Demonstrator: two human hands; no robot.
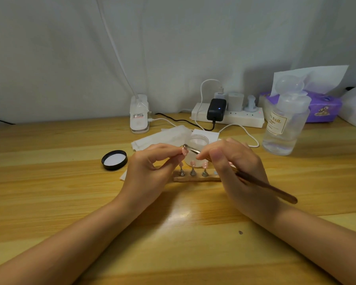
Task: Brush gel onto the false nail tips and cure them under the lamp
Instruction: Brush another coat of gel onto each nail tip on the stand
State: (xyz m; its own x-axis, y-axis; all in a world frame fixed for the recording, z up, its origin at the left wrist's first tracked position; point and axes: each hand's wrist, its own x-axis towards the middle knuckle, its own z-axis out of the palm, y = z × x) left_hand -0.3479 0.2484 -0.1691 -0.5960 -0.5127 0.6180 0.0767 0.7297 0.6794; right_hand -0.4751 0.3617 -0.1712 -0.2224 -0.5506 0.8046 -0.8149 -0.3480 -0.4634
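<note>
- Wooden table [49, 161] against a pale draped wall; power strip [228, 117] along its back edge.
- Left hand [152, 169] pinches a nail tip [184, 150] mid-table.
- Right hand [234, 161] grips the brush [265, 187], bristles touching it.

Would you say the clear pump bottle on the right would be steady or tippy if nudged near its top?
The clear pump bottle is tall and only partly filled, so a nudge near its top may rock it. The low liquid probably steadies its base. Its smooth plastic likely slides on the wooden table.

You see pink nail tips [204, 164], a brown brush handle [271, 189], a black lid [114, 160], a purple tissue pack [325, 109] at two o'clock and a striped yellow-wood table [49, 182].
</note>
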